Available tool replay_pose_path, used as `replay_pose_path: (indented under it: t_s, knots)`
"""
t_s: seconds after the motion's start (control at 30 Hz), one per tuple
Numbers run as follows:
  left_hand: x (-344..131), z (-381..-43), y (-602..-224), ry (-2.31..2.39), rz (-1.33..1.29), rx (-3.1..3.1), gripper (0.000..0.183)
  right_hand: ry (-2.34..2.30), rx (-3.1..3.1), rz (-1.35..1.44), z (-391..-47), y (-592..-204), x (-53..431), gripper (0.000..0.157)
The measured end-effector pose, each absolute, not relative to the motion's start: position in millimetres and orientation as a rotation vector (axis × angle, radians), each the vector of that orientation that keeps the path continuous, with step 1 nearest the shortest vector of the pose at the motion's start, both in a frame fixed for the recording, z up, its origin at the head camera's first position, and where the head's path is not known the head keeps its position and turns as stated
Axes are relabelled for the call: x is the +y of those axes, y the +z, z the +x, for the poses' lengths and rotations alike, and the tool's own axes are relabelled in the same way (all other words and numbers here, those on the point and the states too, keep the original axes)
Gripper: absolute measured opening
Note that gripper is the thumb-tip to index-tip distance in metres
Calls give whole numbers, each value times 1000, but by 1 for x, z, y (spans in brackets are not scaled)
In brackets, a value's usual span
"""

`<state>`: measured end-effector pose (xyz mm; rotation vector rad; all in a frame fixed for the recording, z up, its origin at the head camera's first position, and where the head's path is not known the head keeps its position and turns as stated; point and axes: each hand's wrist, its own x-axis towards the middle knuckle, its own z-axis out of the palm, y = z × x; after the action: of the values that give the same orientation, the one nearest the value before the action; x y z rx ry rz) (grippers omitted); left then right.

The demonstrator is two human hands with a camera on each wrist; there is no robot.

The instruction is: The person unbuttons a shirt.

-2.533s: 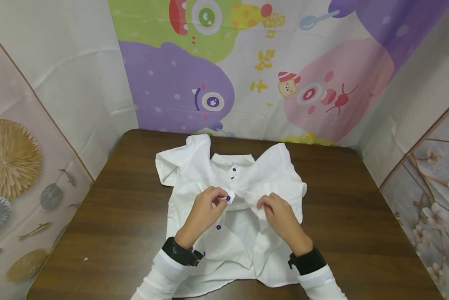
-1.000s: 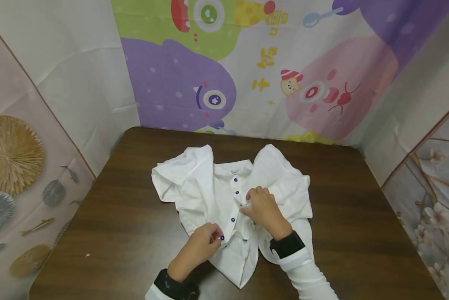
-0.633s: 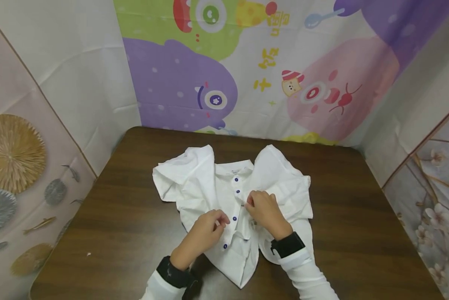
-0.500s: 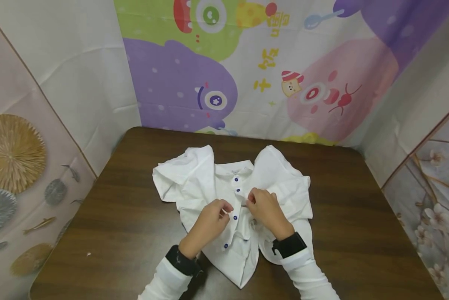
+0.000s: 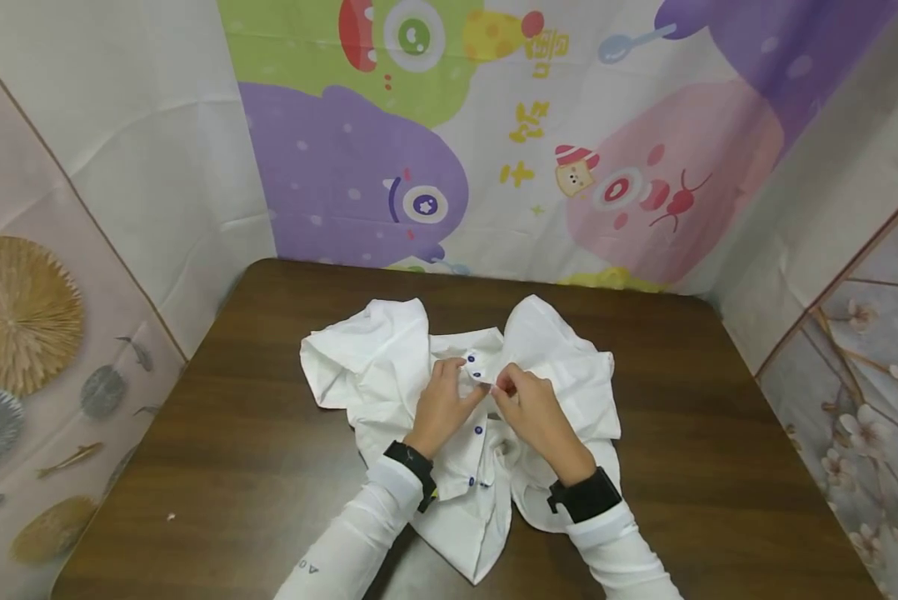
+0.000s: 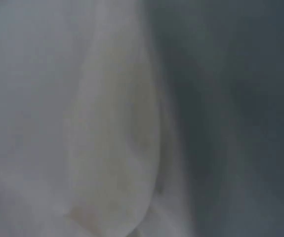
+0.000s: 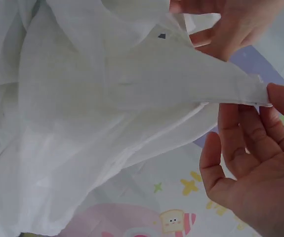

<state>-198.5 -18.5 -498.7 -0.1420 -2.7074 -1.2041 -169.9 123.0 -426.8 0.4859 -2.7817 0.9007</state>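
A white short-sleeved shirt (image 5: 389, 350) with dark blue buttons lies rumpled, collar toward the back. In the right wrist view, the right hand (image 7: 260, 163) pinches the tapered edge of a shirt front (image 7: 181, 84) between thumb and fingertips. The left hand (image 5: 443, 408) is over the button strip just left of it, thumb and forefinger spread apart beside an upper button (image 5: 476, 375). Its thumb tip comes close to the right fingertips. Lower on the strip, another button (image 5: 478, 430) shows. Blurred white cloth (image 6: 117, 133) fills much of the left wrist view, hiding the left fingers.
The shirt is on a dark brown wooden table (image 5: 254, 433). A cartoon-printed curtain (image 5: 359, 167) hangs behind the table's far edge, with pale patterned panels on both sides. A tiny white scrap (image 5: 170, 517) lies at the left. Black bands (image 5: 590, 495) circle both wrists.
The left hand let go of a lower button and rose along the strip toward the right hand, its thumb and forefinger spreading. The right hand stays near the same spot at the shirt edge.
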Motion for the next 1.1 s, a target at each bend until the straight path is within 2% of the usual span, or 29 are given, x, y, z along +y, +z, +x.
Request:
replay_pose_path:
  t_s: [0.3, 0.57, 0.7, 0.77, 0.93, 1.0, 1.1]
  knots:
    - [-16, -206, -501, -1444, 13, -2489, 12, 894, -2815, 478, -159, -423, 126, 9]
    - [-22, -207, -495, -1515, -58, -2318, 6, 814, -2901, 380, -154, -425, 129, 11]
    - [-22, -204, -487, -1486, -140, -2285, 9, 751, -2901, 359, -155, -426, 126, 12]
    - [-23, -203, -482, -1428, -190, -2300, 12, 732, -2870, 376, -157, -425, 122, 19]
    - [-23, -197, -466, -1277, -305, -2354, 17, 643, -2724, 510, -161, -424, 109, 55]
    - [-22, -193, -458, -1218, -345, -2365, 18, 617, -2657, 537, -163, -425, 104, 59]
    - [-23, -187, -448, -1117, -411, -2363, 17, 616, -2592, 520, -165, -425, 98, 55]
